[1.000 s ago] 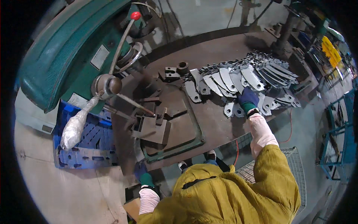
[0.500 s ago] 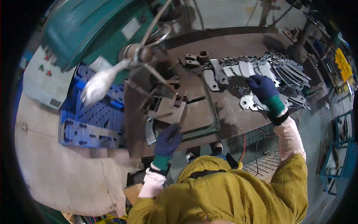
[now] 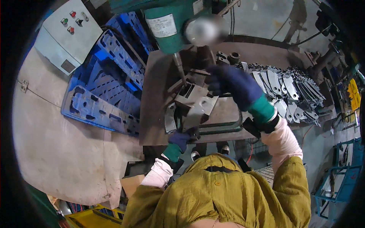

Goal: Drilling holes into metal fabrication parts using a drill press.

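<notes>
My left hand [image 3: 180, 139], in a dark blue glove, grips the near end of a curved flat metal plate [image 3: 196, 114]. This plate lies tilted over a steel block fixture [image 3: 213, 105] on the machine's base. Beside it, to the left, another curved metal plate [image 3: 170, 118] rests on the table. My right hand [image 3: 237, 86], gloved alike, is raised over the right of the fixture. Its fingers point left and are smeared by motion, so their closure is unclear. Above the fixture, a green drill press head [image 3: 162, 32] carries a downward spindle [image 3: 178, 64]. A blurred white-wrapped handle part [image 3: 203, 31] is in front of it.
Many curved metal plates [image 3: 279, 83] lie in rows and heaps on the right of the brown table [image 3: 156, 95]. A metal ring [image 3: 234, 57] stands at the back. Blue plastic pallets [image 3: 102, 112] and a grey control box [image 3: 62, 36] are at the left. A blue rack [image 3: 338, 182] stands far right.
My right hand has come left from the heap of plates to above the fixture. A curved plate now shows in my left hand over the block. The view has shifted, and the white-wrapped handle part has swung.
</notes>
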`<move>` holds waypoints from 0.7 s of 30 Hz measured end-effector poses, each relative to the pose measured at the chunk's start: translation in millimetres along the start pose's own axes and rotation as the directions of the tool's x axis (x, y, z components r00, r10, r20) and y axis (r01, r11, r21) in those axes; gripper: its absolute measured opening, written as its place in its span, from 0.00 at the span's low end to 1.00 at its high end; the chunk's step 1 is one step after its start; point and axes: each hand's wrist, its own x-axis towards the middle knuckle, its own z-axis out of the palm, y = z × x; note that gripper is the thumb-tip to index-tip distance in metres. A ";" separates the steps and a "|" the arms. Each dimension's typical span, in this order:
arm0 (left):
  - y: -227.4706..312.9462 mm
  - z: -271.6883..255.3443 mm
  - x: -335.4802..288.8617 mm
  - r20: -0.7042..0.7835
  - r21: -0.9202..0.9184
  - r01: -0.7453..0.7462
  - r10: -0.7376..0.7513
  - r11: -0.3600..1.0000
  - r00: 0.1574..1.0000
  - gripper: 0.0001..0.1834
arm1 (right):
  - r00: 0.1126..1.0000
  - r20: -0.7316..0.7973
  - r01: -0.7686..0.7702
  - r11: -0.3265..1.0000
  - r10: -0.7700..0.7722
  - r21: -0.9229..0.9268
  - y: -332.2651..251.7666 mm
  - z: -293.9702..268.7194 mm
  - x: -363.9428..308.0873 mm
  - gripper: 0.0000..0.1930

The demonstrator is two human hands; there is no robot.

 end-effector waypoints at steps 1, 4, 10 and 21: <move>-21.1 -13.0 2.0 -0.002 0.073 -0.065 0.065 0.995 0.998 0.20 | 0.992 0.098 -0.108 0.936 0.080 0.336 -19.6 15.7 8.8 0.26; 7.4 -18.6 13.7 -0.198 0.651 0.176 -0.059 0.738 0.979 0.22 | 0.937 0.349 -0.236 0.737 0.001 0.633 -59.5 39.5 20.9 0.33; -13.8 -24.7 68.3 -0.265 -0.440 0.121 -0.257 0.890 0.929 0.22 | 0.897 0.441 -0.413 0.380 0.015 0.828 -89.5 78.3 50.6 0.32; -23.7 -50.2 116.3 -0.313 -0.336 0.224 -0.333 0.915 0.889 0.21 | 0.919 0.392 -0.383 0.339 0.042 0.860 -83.5 73.0 58.9 0.27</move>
